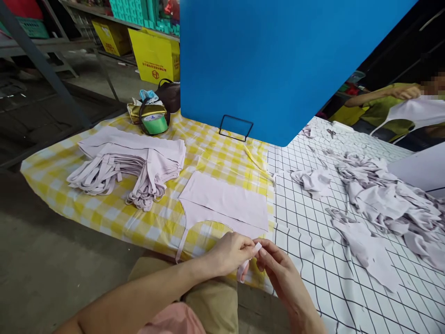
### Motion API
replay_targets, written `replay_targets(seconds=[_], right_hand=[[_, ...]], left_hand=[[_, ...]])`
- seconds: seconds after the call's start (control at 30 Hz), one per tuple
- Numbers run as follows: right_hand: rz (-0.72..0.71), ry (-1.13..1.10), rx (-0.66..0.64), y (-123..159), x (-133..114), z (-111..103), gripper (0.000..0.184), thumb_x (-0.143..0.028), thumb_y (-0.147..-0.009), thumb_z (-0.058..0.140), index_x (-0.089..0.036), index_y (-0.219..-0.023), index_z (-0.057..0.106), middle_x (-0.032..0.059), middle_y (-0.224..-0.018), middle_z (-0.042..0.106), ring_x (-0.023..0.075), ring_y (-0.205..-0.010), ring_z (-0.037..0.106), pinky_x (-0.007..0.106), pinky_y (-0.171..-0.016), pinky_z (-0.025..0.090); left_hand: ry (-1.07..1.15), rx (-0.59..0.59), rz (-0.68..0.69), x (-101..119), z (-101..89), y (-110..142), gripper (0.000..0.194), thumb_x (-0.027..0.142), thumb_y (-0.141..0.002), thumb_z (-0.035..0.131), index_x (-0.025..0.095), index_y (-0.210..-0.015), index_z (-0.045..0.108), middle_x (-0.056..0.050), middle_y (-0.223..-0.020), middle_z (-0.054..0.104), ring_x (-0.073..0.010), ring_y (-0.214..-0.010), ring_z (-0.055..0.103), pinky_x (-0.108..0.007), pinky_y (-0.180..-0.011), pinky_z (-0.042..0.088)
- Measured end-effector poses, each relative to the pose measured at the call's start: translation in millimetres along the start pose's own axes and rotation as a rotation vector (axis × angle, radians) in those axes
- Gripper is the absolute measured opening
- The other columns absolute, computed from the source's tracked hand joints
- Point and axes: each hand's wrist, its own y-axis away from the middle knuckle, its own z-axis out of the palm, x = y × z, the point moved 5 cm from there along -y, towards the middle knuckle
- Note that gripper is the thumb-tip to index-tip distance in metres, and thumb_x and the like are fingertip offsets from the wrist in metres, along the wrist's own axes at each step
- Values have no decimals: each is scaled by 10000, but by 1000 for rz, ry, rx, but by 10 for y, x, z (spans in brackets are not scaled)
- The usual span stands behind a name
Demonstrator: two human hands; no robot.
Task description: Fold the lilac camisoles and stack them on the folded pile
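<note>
A pale lilac strappy top (225, 197) lies flat on the yellow checked cloth in front of me, its left strap hanging toward the table edge. Near that edge, my left hand (229, 253) is closed, pinching the end of the other strap (257, 247). The fingers of my right hand (280, 266) close on the same strap end from the right, so the two hands almost meet. A loop of strap dangles below my left fingers. To the left sits a neat stack of similar tops (135, 153), straps bunched toward me.
A large blue panel (250, 60) rises behind the top, with a black wire stand (236, 127) at its foot. Green tape (155, 124) and bags stand back left. Loose lilac pieces (385, 195) heap on the white grid cloth (299, 241). Another person (382, 104) handles fabric at far right.
</note>
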Motion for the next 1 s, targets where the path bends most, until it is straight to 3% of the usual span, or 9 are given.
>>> replay_targets(seconds=[0.13, 0.4, 0.6, 0.77, 1.0], right_hand=[[38, -152, 17, -27, 52, 1, 299, -392, -649, 742, -194, -863, 679, -16, -661, 521, 94, -587, 412, 223, -585, 370], [26, -49, 84, -32, 75, -50, 355, -402, -652, 729, -185, -928, 672, -6, -695, 526, 101, -592, 417, 241, -589, 396], [-282, 345, 55, -29, -95, -6, 239, -398, -783, 589, -210, -919, 646, 50, -871, 559, 163, -760, 525, 263, -637, 457], [-539, 604, 105, 14, -190, 80, 162, -291, -813, 540, -215, -928, 625, 46, -830, 561, 155, -696, 549, 263, -591, 477], [-616, 691, 155, 47, -222, 134, 161, -261, -847, 494, -204, -927, 621, 52, -849, 581, 146, -679, 567, 254, -557, 480]], left_hand=[[50, -20, -23, -32, 11, -3, 387, 464, -850, 396, 152, -660, 525, 50, -393, 482, -102, -379, 509, -196, -499, 405], [129, -42, -105, -64, 39, 12, 206, 286, -794, 407, 163, -664, 510, 65, -354, 445, -111, -340, 490, -197, -430, 350], [399, -137, -117, -108, 39, 7, 158, 249, -737, 439, 136, -695, 542, 61, -365, 486, -87, -326, 481, -199, -468, 349], [526, -124, -195, -143, 10, -1, 177, 296, -694, 507, 124, -675, 545, 35, -372, 506, -90, -338, 485, -190, -420, 286], [505, -116, -169, -166, 18, -1, 178, 297, -708, 498, 134, -640, 523, 34, -372, 512, -87, -339, 488, -188, -415, 301]])
